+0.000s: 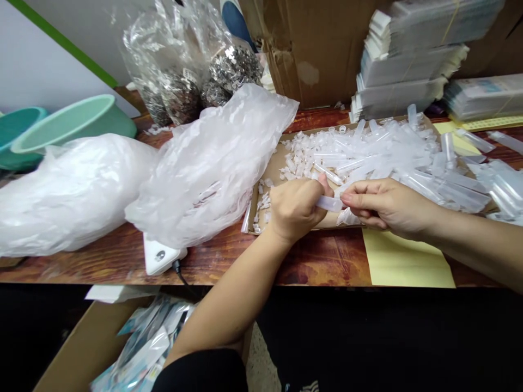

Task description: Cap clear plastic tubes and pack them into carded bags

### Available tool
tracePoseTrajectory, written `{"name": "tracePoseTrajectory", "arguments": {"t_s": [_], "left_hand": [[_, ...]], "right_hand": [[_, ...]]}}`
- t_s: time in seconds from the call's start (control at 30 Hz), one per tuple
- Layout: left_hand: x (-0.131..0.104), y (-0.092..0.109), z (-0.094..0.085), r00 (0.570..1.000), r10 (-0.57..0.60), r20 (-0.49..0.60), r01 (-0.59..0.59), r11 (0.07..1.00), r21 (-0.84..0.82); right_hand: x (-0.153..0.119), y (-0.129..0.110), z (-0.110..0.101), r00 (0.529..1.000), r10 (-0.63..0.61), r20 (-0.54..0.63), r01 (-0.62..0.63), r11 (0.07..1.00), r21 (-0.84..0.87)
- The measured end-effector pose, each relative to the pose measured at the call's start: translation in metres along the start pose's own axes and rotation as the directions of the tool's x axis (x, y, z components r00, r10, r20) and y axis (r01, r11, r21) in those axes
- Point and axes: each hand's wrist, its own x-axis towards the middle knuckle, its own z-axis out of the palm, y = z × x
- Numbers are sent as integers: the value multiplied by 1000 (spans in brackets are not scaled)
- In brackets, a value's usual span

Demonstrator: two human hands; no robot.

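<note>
My left hand (297, 206) is closed around a translucent plastic tube (328, 203), which sticks out to the right of the fist. At that end of the tube, the thumb and fingers of my right hand (379, 206) are pinched together; whether a small part is between them is hidden. Both hands are over the front edge of a shallow cardboard tray (274, 166). Small whitish plastic pieces (292, 163) lie in its left part. Many similar clear tubes (392, 149) are heaped across its middle and right.
White plastic bags (216, 158) lie left of the tray, near green basins (77, 122). Bags of shiny metal parts (235, 68) stand behind. Banded card stacks (408, 65) are at the back right. A white device (159, 255) with a cable and yellow paper (404, 258) lie along the front edge.
</note>
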Motion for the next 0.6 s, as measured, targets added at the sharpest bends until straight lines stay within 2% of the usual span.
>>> {"name": "tracePoseTrajectory", "arguments": {"t_s": [0.03,0.07,0.1,0.13,0.17,0.23,0.27,0.3,0.33,0.4,0.5,0.53,0.6], "left_hand": [[1,0,0,999,-44,9,45,998,-46],[2,0,1,989,-144,24,146,983,-108],[3,-1,1,957,-287,51,291,939,-180],[5,-2,1,890,-447,94,455,852,-257],[7,-6,1,788,-597,150,609,721,-331],[12,-15,-1,547,-785,289,804,398,-442],[15,-20,-2,448,-818,360,845,255,-471],[18,-25,-3,376,-829,413,861,147,-488],[20,-30,-5,331,-830,449,864,76,-497],[23,-38,-7,298,-831,470,860,20,-511],[25,-44,-11,282,-858,429,845,10,-535],[25,-45,-12,277,-870,408,841,14,-540],[27,-48,-14,269,-895,356,837,34,-546]], "right_hand": [[-1,0,-3,999,-35,-25,33,997,-74],[-2,-1,-9,989,-129,-71,112,972,-205],[-4,0,-18,958,-265,-114,205,904,-375],[-4,1,-30,899,-410,-152,266,789,-553],[-5,3,-43,823,-537,-187,264,652,-710],[-3,12,-74,692,-676,-253,99,436,-894],[-1,19,-89,667,-688,-284,-6,377,-926],[1,26,-103,674,-680,-290,-75,328,-942],[4,32,-114,700,-663,-266,-104,274,-956],[10,37,-125,744,-630,-224,-155,164,-974],[22,21,-112,748,-629,-212,-236,46,-971],[27,11,-101,752,-633,-184,-215,28,-976],[40,-8,-72,789,-613,-39,-42,10,-999]]}}
